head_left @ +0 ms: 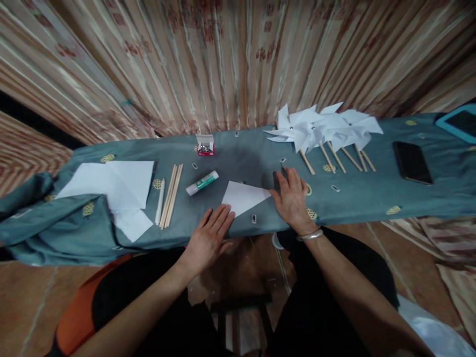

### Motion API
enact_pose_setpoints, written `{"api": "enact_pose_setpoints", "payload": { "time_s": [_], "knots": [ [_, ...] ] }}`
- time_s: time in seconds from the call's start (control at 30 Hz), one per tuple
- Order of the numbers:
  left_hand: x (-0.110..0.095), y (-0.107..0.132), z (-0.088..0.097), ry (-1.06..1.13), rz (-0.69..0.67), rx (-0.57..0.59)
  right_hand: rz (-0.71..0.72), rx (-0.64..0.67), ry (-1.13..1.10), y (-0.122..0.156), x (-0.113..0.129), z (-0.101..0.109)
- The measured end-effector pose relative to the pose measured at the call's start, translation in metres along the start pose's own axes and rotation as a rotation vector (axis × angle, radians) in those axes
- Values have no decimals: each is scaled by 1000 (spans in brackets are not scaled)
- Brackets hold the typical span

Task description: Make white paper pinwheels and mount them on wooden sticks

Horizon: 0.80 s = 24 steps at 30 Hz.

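A folded white sheet of paper point(245, 197), roughly triangular, lies on the cloth-covered table. My left hand point(210, 238) rests on its lower left corner with the fingers flat and stretched out. At the paper's right tip is my right hand point(293, 201), wearing a silver bangle; its fingers lie over the cloth, slightly apart, with the thumb touching the tip. A light green loop point(308, 189) shows beside this hand, and a dark thin edge shows beyond its fingertips; I cannot make out what lies beneath. A glue stick point(203, 183) lies left of the paper.
Several wooden sticks point(171, 197) and a white pen-like stick point(159, 202) lie left, beside white paper sheets point(130, 181). A small red box of pins point(206, 148) stands behind. Paper pinwheels point(327, 126), a black phone point(412, 162) and a blue-framed device point(459, 121) are right. A curtain point(223, 64) hangs behind.
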<state>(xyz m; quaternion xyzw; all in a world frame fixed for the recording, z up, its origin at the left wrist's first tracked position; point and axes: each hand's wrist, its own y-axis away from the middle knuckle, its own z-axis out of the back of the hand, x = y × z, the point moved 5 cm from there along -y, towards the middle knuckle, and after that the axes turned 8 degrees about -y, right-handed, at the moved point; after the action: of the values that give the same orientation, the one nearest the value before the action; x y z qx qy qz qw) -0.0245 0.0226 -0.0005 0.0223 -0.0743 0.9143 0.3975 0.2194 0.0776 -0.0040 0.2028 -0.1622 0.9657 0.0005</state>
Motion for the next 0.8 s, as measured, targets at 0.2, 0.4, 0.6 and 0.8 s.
{"api": "enact_pose_setpoints", "payload": {
  "time_s": [0.2,0.4,0.6,0.8],
  "knots": [
    [4,31,9,-29,7,1,-20,12,-16,0,3,-1],
    [2,49,12,-57,25,-9,26,-24,-17,2,3,-3],
    [-3,52,8,-74,82,-21,38,-19,-89,0,7,2],
    [-6,54,5,-130,96,-56,129,167,-212,-3,22,3]
  ]
}}
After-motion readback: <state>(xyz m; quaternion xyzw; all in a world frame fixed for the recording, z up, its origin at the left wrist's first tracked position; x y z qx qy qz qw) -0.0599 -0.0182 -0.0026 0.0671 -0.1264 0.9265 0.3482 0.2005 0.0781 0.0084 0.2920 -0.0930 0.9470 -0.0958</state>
